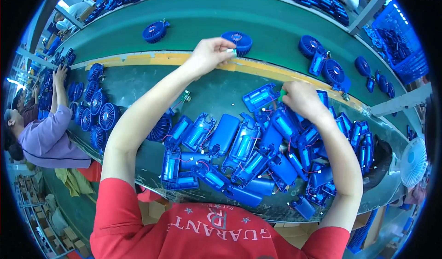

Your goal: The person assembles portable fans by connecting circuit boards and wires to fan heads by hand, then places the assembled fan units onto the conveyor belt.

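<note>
My left hand [209, 56] reaches over the yellow strip at the belt's near edge. Its thumb and fingers pinch a small white-and-green part [231, 51], perhaps a circuit board. Just beyond those fingertips, a round blue fan head [237, 42] lies on the belt; whether the part is joined to it, I cannot tell. My right hand [301, 99] is closed over the far side of a heap of blue plastic housings [244, 141]. Between its fingertips shows a small green piece [282, 94], mostly hidden. A fan head with a small green circuit board [186, 96] lies under my left forearm.
The green conveyor belt [193, 15] carries more fan heads [309, 46]. Fan heads also cluster at left [108, 116], near a co-worker in a purple top [46, 132]. A white fan [414, 162] stands at right, below a metal post [400, 100]. A blue crate [405, 52] sits far right.
</note>
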Tool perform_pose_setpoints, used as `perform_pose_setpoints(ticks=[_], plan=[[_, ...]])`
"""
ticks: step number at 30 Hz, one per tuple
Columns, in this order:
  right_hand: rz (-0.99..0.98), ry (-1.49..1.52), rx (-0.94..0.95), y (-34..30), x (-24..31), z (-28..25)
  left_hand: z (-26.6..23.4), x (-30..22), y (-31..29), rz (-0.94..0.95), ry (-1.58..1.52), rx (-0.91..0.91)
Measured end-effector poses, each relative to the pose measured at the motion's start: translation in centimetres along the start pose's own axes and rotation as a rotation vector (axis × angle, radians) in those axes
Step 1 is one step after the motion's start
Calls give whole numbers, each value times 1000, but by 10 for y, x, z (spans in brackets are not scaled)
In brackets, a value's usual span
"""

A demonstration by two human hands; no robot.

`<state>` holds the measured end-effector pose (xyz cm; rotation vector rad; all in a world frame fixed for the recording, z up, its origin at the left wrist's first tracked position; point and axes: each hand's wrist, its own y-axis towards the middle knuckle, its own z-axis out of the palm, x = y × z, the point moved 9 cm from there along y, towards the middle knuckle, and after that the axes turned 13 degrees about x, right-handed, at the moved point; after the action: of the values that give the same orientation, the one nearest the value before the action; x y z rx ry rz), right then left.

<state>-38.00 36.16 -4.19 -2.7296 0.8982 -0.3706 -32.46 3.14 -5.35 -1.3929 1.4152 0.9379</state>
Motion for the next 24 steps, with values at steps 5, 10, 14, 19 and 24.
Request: perform_pose_setpoints(ticks=[5,10,14,19,24], plan=[[-54,587,-19,-22,1,-15,7,-51,-57,11,-120,25],[-250,1311,-66,-34,15,-22,37,-87,-84,95,-312,106],[-251,1415,-119,-49,49,-41,61,-98,-92,120,-458,182],[-553,1429,-260,-75,101,-116,58,-110,-111,98,-458,176],[-309,1517,-145,-45,83,-67,59,-113,-118,130,-532,184]])
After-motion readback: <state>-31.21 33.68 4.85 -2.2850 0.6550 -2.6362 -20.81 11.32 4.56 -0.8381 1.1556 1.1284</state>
